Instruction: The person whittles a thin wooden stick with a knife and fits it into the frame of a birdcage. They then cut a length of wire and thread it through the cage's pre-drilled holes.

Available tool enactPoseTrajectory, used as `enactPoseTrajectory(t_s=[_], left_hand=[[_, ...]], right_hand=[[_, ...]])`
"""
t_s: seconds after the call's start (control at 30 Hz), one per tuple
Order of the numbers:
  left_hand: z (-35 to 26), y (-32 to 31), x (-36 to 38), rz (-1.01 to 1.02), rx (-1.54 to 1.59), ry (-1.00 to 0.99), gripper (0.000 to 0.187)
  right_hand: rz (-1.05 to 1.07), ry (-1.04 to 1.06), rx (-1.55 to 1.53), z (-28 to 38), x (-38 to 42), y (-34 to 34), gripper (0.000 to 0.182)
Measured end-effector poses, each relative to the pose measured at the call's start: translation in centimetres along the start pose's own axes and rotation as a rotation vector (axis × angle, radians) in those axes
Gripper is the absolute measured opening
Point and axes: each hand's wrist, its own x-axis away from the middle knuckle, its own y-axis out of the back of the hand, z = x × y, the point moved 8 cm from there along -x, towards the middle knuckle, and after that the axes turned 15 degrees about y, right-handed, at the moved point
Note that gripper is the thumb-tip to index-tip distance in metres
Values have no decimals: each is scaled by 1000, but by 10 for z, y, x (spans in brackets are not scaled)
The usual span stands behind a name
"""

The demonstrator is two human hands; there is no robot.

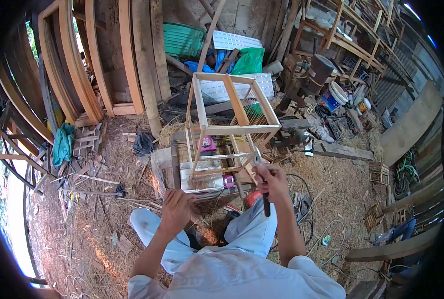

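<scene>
My right hand (273, 183) is closed around a black-handled tool (267, 205). The tool's grey metal end points up and away from me, close to the near right corner of a small wooden frame (232, 130). This frame is box-shaped, with thin bars along its right side and a wider slat across the top. It stands on a low wooden bench (175, 164) in front of my knees. My left hand (178, 209) hovers over my left knee, fingers curled together; whatever they may hold is hidden. A pink tape measure (207, 143) shows through the frame, and a smaller pink object (228, 181) lies near its base.
Wood shavings and scraps cover the ground. Large wooden frames (72, 65) lean at the back left. A green crate (183, 39) and green plastic bag (249, 61) are behind the bench. To the right lie a timber beam (341, 150), a white bucket (336, 93) and cables.
</scene>
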Motion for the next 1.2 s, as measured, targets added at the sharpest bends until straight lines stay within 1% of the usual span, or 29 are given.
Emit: enactPoseTrajectory(t_s=[0.07, 0.1, 0.13, 0.2, 0.23, 0.27, 0.33, 0.37, 0.4, 0.47, 0.53, 0.57, 0.6, 0.67, 0.73, 0.77, 0.8, 0.87, 0.9, 1.0, 1.07, 1.13, 1.2], left_hand=[[3, 2, -1, 21, -2, 27, 21], [2, 3, -4, 2, -15, 27, 21], [0, 3, -5, -18, -27, 27, 20], [-12, -4, -8, -27, -32, 7, 19], [-16, -6, -8, -39, -40, -6, 19], [-16, -7, -9, -36, -38, -8, 19], [-14, -6, -13, -68, -27, -30, 17], [-11, -1, -13, -67, -29, -32, 17], [-4, 5, -10, -55, -50, -21, 16], [12, 13, -5, -47, -68, -11, 16], [35, 15, -3, 26, 18, 124, 15], [34, 10, -2, 30, 18, 125, 15], [24, 6, -6, 38, 35, 126, 15], [7, -7, -14, 44, 55, 123, 14], [-11, -16, -19, 6, 72, 37, 14], [-13, -15, -20, 0, 61, 27, 14], [-13, -12, -20, -5, 56, 24, 14], [-9, -6, -15, -15, -52, 8, 14], [-3, -2, -10, -16, -53, 12, 14], [20, 7, 3, 38, 6, 34, 15], [31, 7, 9, 67, -2, 43, 16], [28, 10, 8, 73, -12, 33, 17], [27, 12, 6, 75, -21, 21, 18]], right_hand=[[7, -17, -22, -1, -1, 5, 26], [46, -19, -70, -4, 1, -1, 26], [40, -20, -72, -8, 4, -6, 26], [119, -39, -82, -19, 9, -29, 27], [201, -70, -124, -25, 14, -44, 28], [197, -70, -125, -24, 14, -48, 28], [260, -47, -56, -18, 16, -57, 23], [128, -23, -19, -25, 7, -31, 25], [113, 50, 94, -1, 3, -19, 25], [16, 74, 57, 17, -3, 15, 24], [33, 51, 21, 17, -7, 24, 24], [49, 25, -14, 14, -7, 25, 24], [86, -24, -49, 9, -3, 8, 25], [242, -86, -53, -7, 12, -34, 28], [446, -74, -94, -26, 22, -70, 27], [390, -80, -105, -29, 22, -71, 26], [395, -76, -107, -26, 19, -68, 26], [237, -129, -16, -23, 10, -37, 26], [196, -100, 46, -6, 6, -26, 25], [180, -107, 104, 5, 6, 1, 24], [207, -93, 77, 7, 4, 14, 24], [238, -88, 50, 9, 5, 15, 23], [192, -79, 116, 17, 1, 18, 23]])
